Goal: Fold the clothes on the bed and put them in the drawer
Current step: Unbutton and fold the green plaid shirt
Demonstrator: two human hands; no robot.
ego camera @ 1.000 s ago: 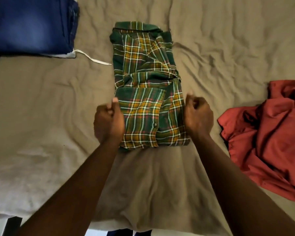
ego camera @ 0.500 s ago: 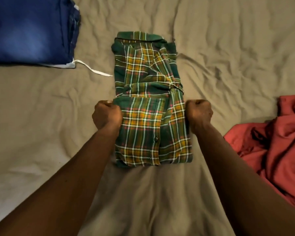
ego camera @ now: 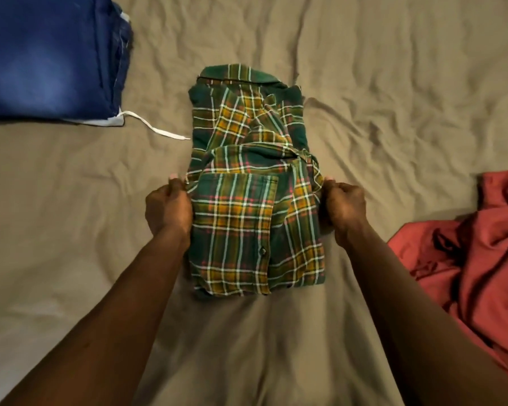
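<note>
A green and yellow plaid shirt (ego camera: pixel 252 183) lies folded into a narrow strip in the middle of the bed, collar at the far end. Its near part is doubled over onto itself. My left hand (ego camera: pixel 167 208) grips the left edge of that doubled part with curled fingers. My right hand (ego camera: pixel 345 208) grips the right edge in the same way. Both hands sit level with each other at the shirt's middle.
Folded blue jeans (ego camera: pixel 50 57) with a white drawstring lie at the far left. A crumpled red garment (ego camera: pixel 467 253) lies at the right edge. The wrinkled tan bedsheet (ego camera: pixel 393 98) covers everything else. No drawer is in view.
Both hands have carried the shirt's near fold a little farther up the bed while keeping hold of its edges. The view has tilted, so the shirt sits lower in the frame.
</note>
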